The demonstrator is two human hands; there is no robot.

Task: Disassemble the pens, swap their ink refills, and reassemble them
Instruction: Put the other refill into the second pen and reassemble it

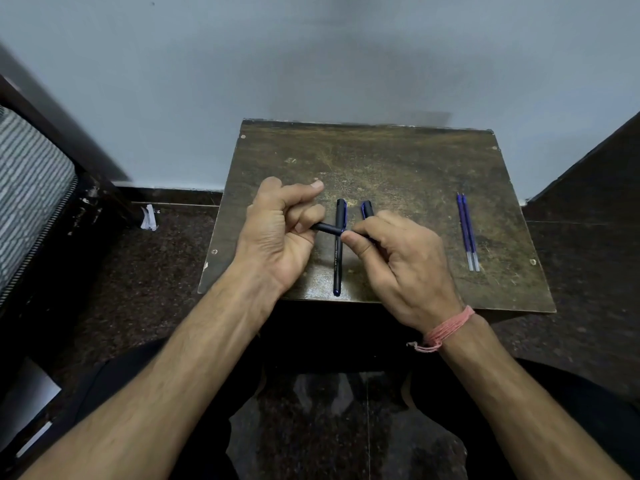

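Note:
A black pen (337, 261) with a blue tip lies lengthwise on the worn wooden table (398, 161), its cap end pointing away from me. Above it my left hand (280, 233) and my right hand (405, 258) grip a second black pen (327, 228) held crosswise, one hand at each end. A black and blue cap (367, 208) sticks out behind my right hand's fingers. Two blue ink refills (467, 232) lie side by side on the right part of the table, apart from both hands.
The small table stands against a pale wall. A dark speckled floor (166, 265) surrounds it. A striped cushion on a dark frame (31, 188) is at the left, and a dark panel (595, 174) at the right. A crumpled white scrap (149, 218) lies on the floor.

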